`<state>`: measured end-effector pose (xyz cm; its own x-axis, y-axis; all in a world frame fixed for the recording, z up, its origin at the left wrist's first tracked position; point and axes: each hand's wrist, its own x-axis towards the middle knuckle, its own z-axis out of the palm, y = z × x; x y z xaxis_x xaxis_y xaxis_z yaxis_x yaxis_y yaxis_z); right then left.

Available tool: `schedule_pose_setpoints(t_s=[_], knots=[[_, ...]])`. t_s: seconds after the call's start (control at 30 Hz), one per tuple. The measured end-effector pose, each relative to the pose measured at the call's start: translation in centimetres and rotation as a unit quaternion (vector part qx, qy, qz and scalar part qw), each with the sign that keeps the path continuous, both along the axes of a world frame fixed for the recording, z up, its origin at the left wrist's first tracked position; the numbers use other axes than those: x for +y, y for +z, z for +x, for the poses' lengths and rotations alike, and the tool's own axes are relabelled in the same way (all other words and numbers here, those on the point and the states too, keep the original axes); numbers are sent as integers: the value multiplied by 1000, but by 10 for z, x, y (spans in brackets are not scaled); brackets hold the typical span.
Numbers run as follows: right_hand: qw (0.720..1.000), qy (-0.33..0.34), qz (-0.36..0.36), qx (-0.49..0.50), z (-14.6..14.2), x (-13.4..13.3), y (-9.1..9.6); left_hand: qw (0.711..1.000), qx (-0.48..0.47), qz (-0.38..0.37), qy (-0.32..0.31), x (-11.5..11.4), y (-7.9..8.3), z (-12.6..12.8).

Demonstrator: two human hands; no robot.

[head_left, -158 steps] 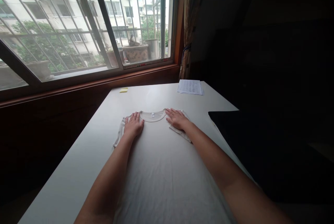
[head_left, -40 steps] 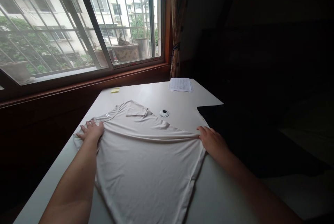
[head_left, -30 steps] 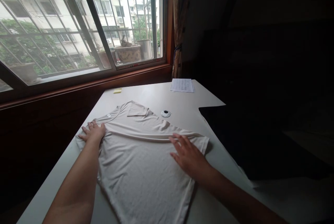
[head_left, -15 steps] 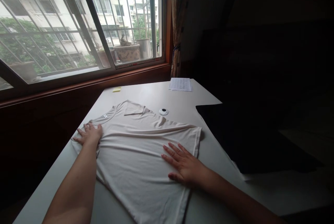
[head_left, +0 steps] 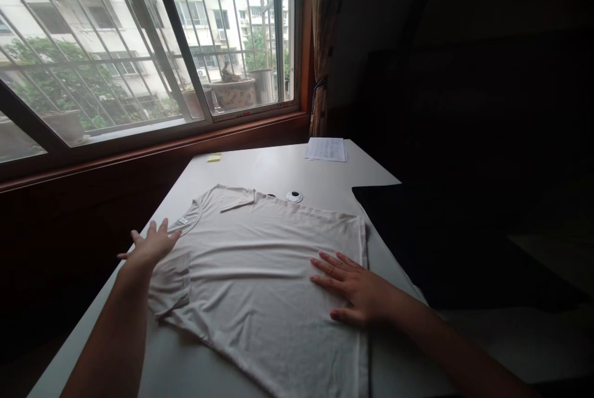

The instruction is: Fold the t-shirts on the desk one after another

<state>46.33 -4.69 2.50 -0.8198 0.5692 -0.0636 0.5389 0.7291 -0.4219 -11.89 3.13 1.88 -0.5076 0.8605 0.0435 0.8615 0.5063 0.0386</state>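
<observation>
A pale cream T-shirt (head_left: 260, 268) lies spread on the white table (head_left: 297, 169), its collar towards the left and far side, sleeves folded in. My left hand (head_left: 151, 246) hovers at the shirt's left edge near the collar, fingers spread and holding nothing. My right hand (head_left: 355, 286) lies flat on the shirt's right part, fingers stretched out and pointing left.
A round cable grommet (head_left: 294, 196) sits just beyond the shirt. A sheet of printed paper (head_left: 326, 149) lies at the far right corner, a yellow sticky pad (head_left: 214, 157) near the window sill. A dark cut-out edges the table on the right (head_left: 399, 200).
The shirt has been turned and pulled flatter; its wrinkles are mostly gone. My left hand lifted off the collar edge, and my right hand slid a little right on the cloth.
</observation>
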Motion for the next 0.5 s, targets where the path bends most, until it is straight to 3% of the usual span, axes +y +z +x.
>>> schedule_pose_setpoints(t_s=[0.07,0.13,0.2,0.27,0.37,0.5], knots=[[1000,-18,11,-10,6,-6,-5,998,16,-15,-51,8,10,10],[998,-52,38,-10,11,-15,-15,985,39,-33,-164,21,13,25],[992,-101,76,-1,16,-26,-29,962,48,-47,-265,38,8,41],[982,-149,115,4,19,-39,-43,945,51,-52,-320,56,-3,54],[968,-195,157,-8,22,-58,-57,939,38,-55,-337,79,-22,62],[962,-216,168,-24,22,-68,-61,956,2,-52,-288,97,-37,58]])
